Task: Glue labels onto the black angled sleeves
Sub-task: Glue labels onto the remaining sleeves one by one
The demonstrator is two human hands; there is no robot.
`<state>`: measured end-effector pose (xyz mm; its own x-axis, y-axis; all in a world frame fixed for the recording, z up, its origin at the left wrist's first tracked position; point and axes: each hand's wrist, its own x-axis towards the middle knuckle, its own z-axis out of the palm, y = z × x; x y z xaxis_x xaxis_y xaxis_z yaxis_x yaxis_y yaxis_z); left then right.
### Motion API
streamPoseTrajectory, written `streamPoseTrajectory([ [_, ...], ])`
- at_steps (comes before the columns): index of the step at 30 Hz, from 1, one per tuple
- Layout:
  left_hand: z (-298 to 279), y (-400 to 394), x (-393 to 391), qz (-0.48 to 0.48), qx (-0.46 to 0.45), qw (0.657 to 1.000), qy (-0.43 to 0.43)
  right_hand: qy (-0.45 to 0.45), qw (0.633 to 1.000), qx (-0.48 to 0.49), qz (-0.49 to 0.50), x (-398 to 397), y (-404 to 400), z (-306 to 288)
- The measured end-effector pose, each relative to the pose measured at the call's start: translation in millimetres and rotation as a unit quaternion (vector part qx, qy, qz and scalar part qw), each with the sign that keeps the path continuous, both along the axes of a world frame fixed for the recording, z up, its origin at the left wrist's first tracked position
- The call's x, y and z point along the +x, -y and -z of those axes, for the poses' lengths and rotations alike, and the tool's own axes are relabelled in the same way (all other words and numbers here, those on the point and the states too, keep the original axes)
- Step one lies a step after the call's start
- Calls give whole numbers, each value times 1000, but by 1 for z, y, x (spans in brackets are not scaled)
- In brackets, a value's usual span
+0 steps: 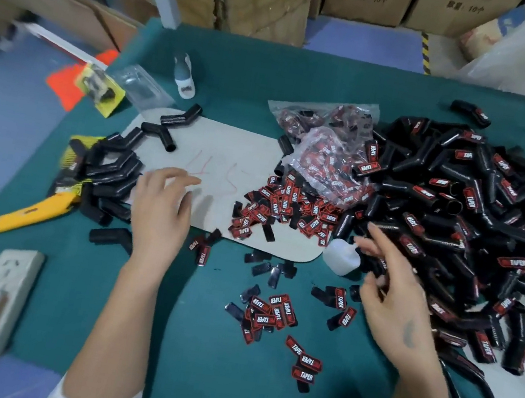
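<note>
Unlabeled black angled sleeves (109, 173) sit left of the grey mat (228, 144), loose labels (284, 202) on its right edge w/ glue bottle (341, 257) beside, labeled pile (465, 225) further right, prob. a left-to-right flow; left hand (160, 209) spread over the mat, right hand (390, 296) loose-fingered by the bottle, both empty.

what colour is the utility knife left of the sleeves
Yellow; the utility knife lies on the green table, seen clearest in the head view.
</note>
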<state>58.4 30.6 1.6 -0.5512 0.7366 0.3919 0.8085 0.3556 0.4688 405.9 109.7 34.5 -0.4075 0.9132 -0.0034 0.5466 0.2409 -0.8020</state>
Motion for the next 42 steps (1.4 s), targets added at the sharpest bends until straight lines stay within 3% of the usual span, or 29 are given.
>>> streamPoseTrajectory([
  [2,1,5,-18,-81,-42,994,-59,58,998,-9,-33,0,-1,3],
  [5,5,17,-34,-146,-99,982,-75,119,993,12,-7,-10,-1,9],
  [10,12,20,-40,-114,-146,982,-27,149,980,121,44,-24,-1,18],
  [15,7,15,-44,-164,-81,982,-45,145,978,142,47,-22,0,23],
  [19,8,11,-73,-173,-161,972,-9,148,977,148,50,-23,-1,24],
  [22,9,8,-84,-134,-197,971,-5,138,977,153,56,-22,0,24],
  [28,15,1,-50,1,-131,991,1,116,979,162,43,-22,0,28],
  [31,10,-16,-33,81,-69,989,101,120,977,171,47,-22,-1,30],
  [34,0,-28,-23,130,-6,963,235,119,976,178,44,-20,-2,32],
  [36,-5,-34,-36,103,43,966,233,118,977,174,43,-20,-2,32],
  [38,-4,-41,-67,13,64,988,137,112,977,177,41,-21,-2,33],
  [40,1,-45,-104,-103,-9,993,58,108,977,182,38,-21,-2,33],
  [42,8,-48,-126,-153,-109,980,61,112,976,184,40,-21,-2,34],
])
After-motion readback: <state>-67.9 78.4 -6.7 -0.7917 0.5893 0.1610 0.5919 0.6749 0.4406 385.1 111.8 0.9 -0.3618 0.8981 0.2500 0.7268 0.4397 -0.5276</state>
